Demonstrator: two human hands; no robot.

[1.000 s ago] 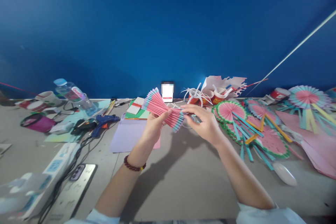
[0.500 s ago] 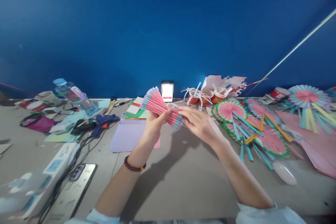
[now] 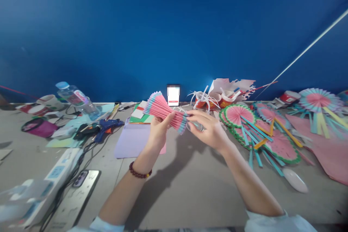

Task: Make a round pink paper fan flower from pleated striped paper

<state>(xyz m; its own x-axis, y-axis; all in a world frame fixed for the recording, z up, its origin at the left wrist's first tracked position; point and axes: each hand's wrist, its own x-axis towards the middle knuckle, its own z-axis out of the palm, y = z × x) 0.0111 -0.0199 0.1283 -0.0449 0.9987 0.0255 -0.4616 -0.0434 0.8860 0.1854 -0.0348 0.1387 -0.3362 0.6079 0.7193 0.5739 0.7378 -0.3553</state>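
A pleated paper fan (image 3: 160, 106), pink with blue and lilac edges, is held above the table, pinched at its middle and spread at both ends. My left hand (image 3: 160, 128) grips it near the middle, thumb on top and the other fingers underneath. At the fan's right end, the fingertips of my right hand (image 3: 208, 128) close on the edge of the folds. Purple paper sheets (image 3: 133, 139) lie under my left hand. Behind the fan, a phone with a lit screen (image 3: 173, 95) stands against the blue wall.
Finished paper fans (image 3: 237, 115) with ribbon strips pile up on the right, near a white mouse (image 3: 295, 180). On the left are a water bottle (image 3: 78, 98), a blue glue gun (image 3: 107, 127), a power strip (image 3: 51, 185) and a phone (image 3: 78, 195). Red cups (image 3: 227, 98) stand behind.
The fan has shifted slightly left and its folds have tilted a little. The fingers of my right hand have drawn in and curled more at its right end.
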